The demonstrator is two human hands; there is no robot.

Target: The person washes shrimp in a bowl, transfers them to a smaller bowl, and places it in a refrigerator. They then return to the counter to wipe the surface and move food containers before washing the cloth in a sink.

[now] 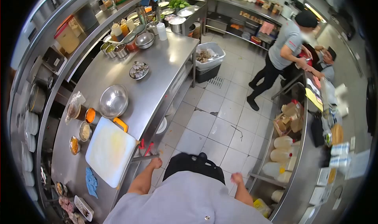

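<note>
My left hand (156, 163) hangs beside the near edge of the steel table (169, 62), close to its metal rail, fingers loosely curled with nothing visible in them. Nearest to it on the table is a white cutting board (110, 153). An orange-handled tool (121, 124) lies at the board's far corner, its blade not clearly visible. Two red handles (148, 149) stick out below the table edge by this hand. My right hand (237, 178) is low on the other side of my body, blurred, near the shelf of plastic jugs (281, 155); its fingers cannot be made out.
On the table are an empty-looking metal bowl (113, 101), a bowl of shrimp (139, 70), small food containers (85, 131) and a blue cloth (91, 182). A lined bin (210, 56) stands past the table. Two people (289, 44) (327, 64) are at the right counter. White floor tiles (201, 125) run between.
</note>
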